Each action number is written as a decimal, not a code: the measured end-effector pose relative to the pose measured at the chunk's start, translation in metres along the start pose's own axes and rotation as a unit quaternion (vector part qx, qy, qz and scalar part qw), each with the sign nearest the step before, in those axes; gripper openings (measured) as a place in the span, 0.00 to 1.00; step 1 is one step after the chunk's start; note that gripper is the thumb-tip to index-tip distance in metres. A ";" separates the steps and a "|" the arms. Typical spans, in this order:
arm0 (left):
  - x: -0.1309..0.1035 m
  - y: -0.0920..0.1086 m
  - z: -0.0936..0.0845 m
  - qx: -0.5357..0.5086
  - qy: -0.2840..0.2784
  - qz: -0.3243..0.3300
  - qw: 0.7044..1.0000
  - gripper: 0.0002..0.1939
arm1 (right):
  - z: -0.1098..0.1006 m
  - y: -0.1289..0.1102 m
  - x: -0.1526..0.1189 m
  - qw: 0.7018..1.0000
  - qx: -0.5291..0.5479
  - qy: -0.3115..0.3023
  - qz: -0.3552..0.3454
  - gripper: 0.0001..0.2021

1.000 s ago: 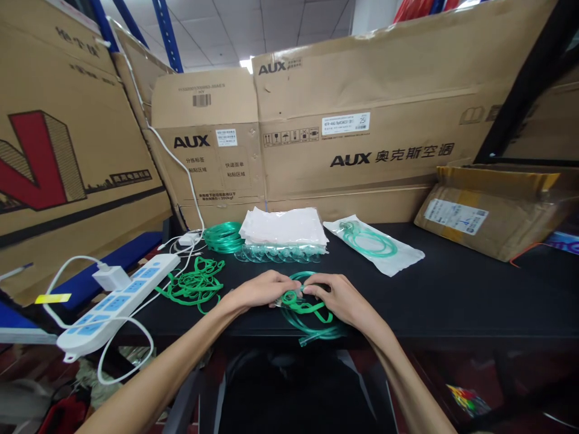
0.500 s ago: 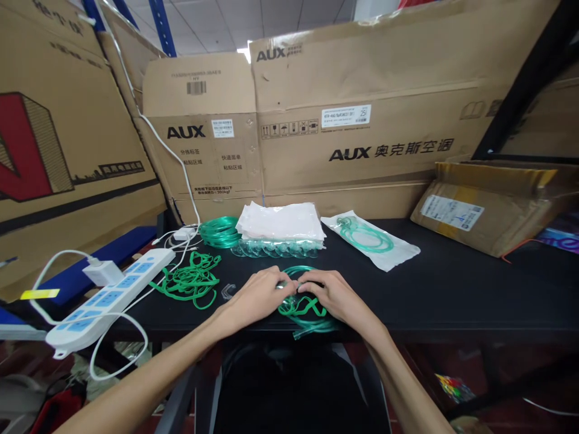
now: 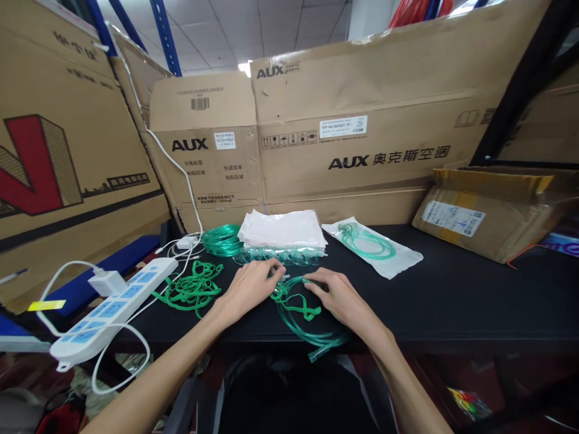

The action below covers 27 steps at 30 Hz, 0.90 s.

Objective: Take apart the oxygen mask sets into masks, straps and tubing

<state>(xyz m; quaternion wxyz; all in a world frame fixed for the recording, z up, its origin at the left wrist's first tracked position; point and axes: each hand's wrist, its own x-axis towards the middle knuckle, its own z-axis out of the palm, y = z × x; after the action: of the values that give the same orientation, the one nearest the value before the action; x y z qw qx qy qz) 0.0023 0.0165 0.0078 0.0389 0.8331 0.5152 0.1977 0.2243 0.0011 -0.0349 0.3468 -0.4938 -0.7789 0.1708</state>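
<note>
My left hand is closed, with curled fingertips at a clear green oxygen mask that they partly hide. A flat green elastic strap trails from the mask onto the black table. My right hand pinches the green tubing close to the mask. That tubing loops below both hands, and its free end lies at the table's front edge. Just beyond my left hand is a row of clear masks, in front of a stack of white pouches.
To the left lie a heap of green straps, a green tubing coil and a white power strip with cables. A pouch with tubing lies to the right, before a taped carton. Large cardboard panels stand behind.
My hands have drawn apart, the left one shifting leftward. Tubing now stretches between them, and its free end has slid toward the front edge. The view has tilted slightly upward.
</note>
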 end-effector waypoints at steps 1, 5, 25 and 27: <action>0.003 -0.002 0.001 0.007 0.007 -0.002 1.000 0.16 | -0.003 0.000 0.000 1.000 -0.001 0.008 -0.004 0.14; 0.006 0.004 -0.007 0.032 0.054 0.027 0.998 0.17 | -0.024 0.002 -0.010 0.997 -0.017 0.072 0.010 0.16; 0.085 0.094 0.025 0.158 -0.188 0.326 0.913 0.12 | -0.046 0.025 -0.037 0.970 -0.019 0.179 0.163 0.20; 0.089 0.097 0.022 0.158 -0.189 0.325 0.913 0.12 | -0.047 0.026 -0.038 0.962 -0.003 0.198 0.186 0.21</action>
<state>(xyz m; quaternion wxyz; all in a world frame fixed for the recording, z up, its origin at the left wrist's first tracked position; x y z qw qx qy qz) 0.1268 0.0524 0.0390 -0.0625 0.9716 0.2238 -0.0456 0.2848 -0.0245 -0.0316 0.4549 -0.6549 -0.5897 0.1283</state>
